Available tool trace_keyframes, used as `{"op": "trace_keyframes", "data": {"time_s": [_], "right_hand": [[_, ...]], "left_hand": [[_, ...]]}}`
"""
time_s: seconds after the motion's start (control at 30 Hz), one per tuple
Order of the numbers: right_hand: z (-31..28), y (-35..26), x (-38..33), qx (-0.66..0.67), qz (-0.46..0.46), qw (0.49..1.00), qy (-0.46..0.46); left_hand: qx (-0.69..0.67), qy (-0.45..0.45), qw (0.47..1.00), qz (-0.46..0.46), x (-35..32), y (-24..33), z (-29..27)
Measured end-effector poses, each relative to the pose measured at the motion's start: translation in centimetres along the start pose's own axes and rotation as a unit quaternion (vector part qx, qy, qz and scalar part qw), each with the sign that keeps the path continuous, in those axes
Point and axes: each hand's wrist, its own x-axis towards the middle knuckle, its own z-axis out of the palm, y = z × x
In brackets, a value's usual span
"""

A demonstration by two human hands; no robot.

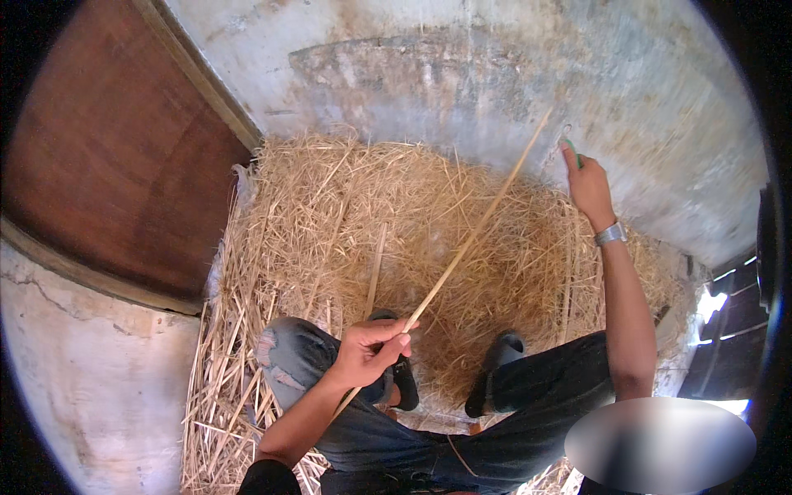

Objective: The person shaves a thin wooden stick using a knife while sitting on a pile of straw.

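Observation:
My left hand [369,350] is closed around the lower part of a long, thin straw-coloured stick [474,235]. From the fingers the stick slants up and to the right, its far tip near the wall, and its lower end passes beneath my forearm. Off to the right, near that tip but apart from it, my right hand [589,188] is raised with its fingers closed on a small green-handled tool [579,160]. The tool's working end is too small to make out. A watch [610,234] is on my right wrist.
Loose straw [330,214] thickly covers the floor around my feet and legs. A stained plaster wall [454,74] rises ahead. A brown panel in a wooden frame [115,157] stands at the left, and dark slats with bright gaps [726,322] are at the far right.

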Motion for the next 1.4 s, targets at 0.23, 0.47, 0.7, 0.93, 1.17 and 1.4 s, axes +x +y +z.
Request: {"op": "trace_keyframes", "data": {"time_s": [0.23,0.47,0.7,0.93,1.17,1.4], "right_hand": [[-0.2,-8.2,-4.4,0.464,0.144,0.858,-0.166],[1.4,-10.8,-7.6,0.402,0.102,0.897,-0.151],[1.9,-14.7,-13.3,0.317,0.016,0.915,-0.249],[1.1,-16.5,-16.3,0.242,-0.165,0.909,-0.297],[0.6,-18.2,-19.0,0.079,-0.213,0.922,-0.312],[1.8,-17.1,-15.2,0.006,-0.223,0.928,-0.3]], "left_hand": [[-0.03,-0.04,0.997,-0.064,0.2,0.9,-0.7],[-0.03,-0.031,0.996,-0.075,0.9,0.5,-0.1],[-0.018,-0.004,0.998,-0.052,1.2,0.3,0.0],[-0.054,0.045,0.993,-0.092,1.3,0.5,-0.1],[-0.038,0.097,0.992,-0.066,1.0,-0.5,-0.3],[-0.018,0.139,0.988,-0.062,1.8,0.9,-0.1]]}}
